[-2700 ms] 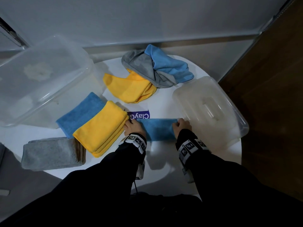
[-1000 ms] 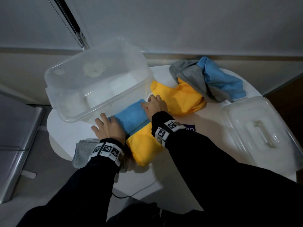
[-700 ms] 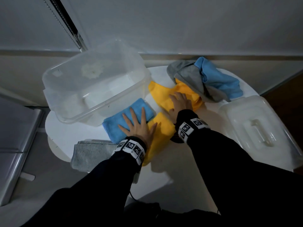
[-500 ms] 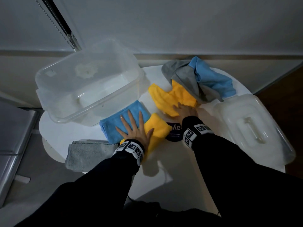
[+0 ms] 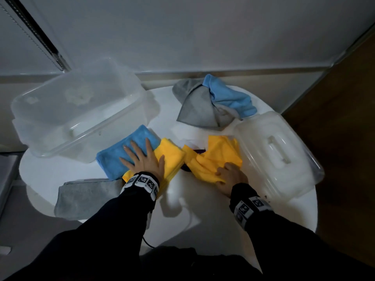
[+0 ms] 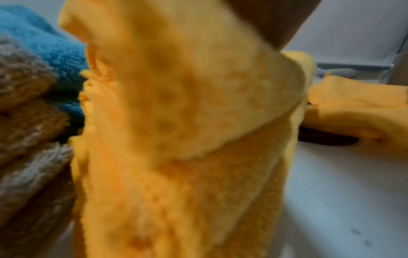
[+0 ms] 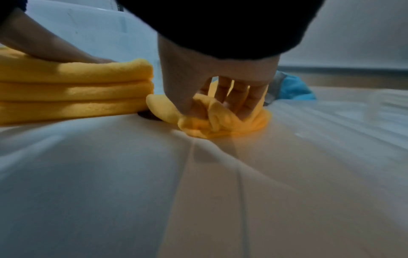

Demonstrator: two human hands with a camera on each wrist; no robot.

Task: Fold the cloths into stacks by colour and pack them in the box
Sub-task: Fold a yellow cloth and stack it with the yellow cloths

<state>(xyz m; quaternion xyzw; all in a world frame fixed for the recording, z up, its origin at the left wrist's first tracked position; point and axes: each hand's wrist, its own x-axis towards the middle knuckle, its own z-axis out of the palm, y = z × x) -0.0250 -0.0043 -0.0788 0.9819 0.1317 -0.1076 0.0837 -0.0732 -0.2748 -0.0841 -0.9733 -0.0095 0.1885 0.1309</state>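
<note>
White round table (image 5: 203,209) is backed by a pale wall, with the clear box (image 5: 77,110) at the far left and its lid (image 5: 280,155) at the right. The left hand (image 5: 143,159) is laid flat, fingers straight, across the folded blue stack (image 5: 121,153) and yellow stack (image 5: 172,157). A loose yellow cloth (image 5: 219,157) is bunched in the curled fingers of the right hand (image 7: 220,97). A grey stack (image 5: 85,197) is seen near the front edge; unfolded grey and blue cloths (image 5: 211,104) are piled at the far side.

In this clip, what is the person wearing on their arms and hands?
Long black sleeves cover both arms to the wrist. Each wrist carries a white band with black square tag markings. The left hand and right hand are bare, no gloves. A thin dark cable hangs below the left forearm.
</note>
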